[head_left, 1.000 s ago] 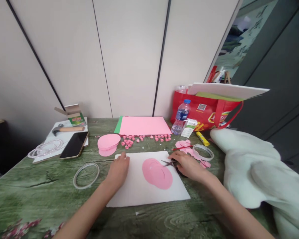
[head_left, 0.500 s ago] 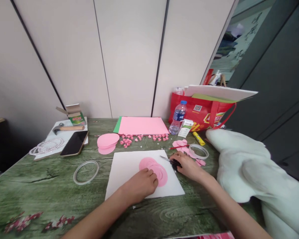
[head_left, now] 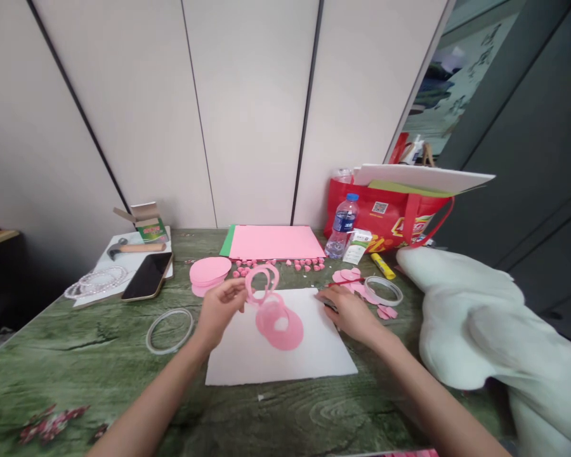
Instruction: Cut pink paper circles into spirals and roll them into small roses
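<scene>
On the bench (head_left: 114,374), a white sheet (head_left: 276,371) lies flat, presumably as a level ground for the paper; the right hand (head_left: 351,312) rests palm down at its right edge, perhaps steadying it, though whether its hidden fingers are spread or pressed together cannot be told. The left hand (head_left: 219,310), near the left edge, forms a pinch, and between the hands overlapping pink discs (head_left: 289,337) lie on the sheet. Pink loops (head_left: 249,292) are pinched by one side, probably sparing their thin bands; a dark tool (head_left: 332,306) shows, mostly hidden, under the right hand.
</scene>
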`<move>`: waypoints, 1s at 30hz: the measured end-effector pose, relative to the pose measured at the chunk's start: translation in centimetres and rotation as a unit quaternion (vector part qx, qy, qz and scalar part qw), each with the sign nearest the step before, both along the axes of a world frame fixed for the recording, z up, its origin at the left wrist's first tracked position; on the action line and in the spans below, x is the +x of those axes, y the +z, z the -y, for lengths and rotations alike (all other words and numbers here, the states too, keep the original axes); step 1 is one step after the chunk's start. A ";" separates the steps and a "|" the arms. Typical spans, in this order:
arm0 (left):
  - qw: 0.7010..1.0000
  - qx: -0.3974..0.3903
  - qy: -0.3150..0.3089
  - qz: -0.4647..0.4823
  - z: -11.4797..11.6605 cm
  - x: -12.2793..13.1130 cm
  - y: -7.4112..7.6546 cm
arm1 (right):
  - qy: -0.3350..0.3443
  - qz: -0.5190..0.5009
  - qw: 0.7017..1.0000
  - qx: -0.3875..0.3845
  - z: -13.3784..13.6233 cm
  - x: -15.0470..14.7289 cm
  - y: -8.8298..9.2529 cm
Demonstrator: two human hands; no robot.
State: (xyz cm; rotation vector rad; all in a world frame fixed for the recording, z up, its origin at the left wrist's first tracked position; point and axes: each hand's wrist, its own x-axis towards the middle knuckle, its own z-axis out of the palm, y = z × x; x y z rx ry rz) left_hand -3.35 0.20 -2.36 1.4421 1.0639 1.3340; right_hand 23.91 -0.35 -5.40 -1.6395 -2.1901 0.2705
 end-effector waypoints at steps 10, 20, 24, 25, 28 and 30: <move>0.964 -0.140 -0.103 0.203 -0.3 0.1 0.0 | 0.080 -0.553 0.800 -0.219 -1.8 -8.2 -0.8; 0.980 -0.117 -0.159 -0.015 -2.5 -0.1 -1.3 | 0.103 -0.627 0.738 -0.227 -2.4 -8.6 -2.5; 0.992 -0.045 -0.092 -0.075 -2.9 0.4 -2.8 | 0.070 -0.653 0.707 -0.263 -1.9 -9.0 -2.6; 0.994 -0.033 -0.077 -0.073 -2.9 0.4 -3.1 | 0.057 -0.653 0.707 -0.265 -1.9 -9.0 -2.6; 0.996 -0.004 -0.039 -0.077 -3.0 -0.1 -3.9 | 0.033 -0.635 0.728 -0.255 -1.9 -8.9 -2.9; 0.997 0.021 -0.003 -0.077 -3.1 -0.4 -4.1 | 0.035 -0.614 0.746 -0.255 -2.0 -8.7 -3.0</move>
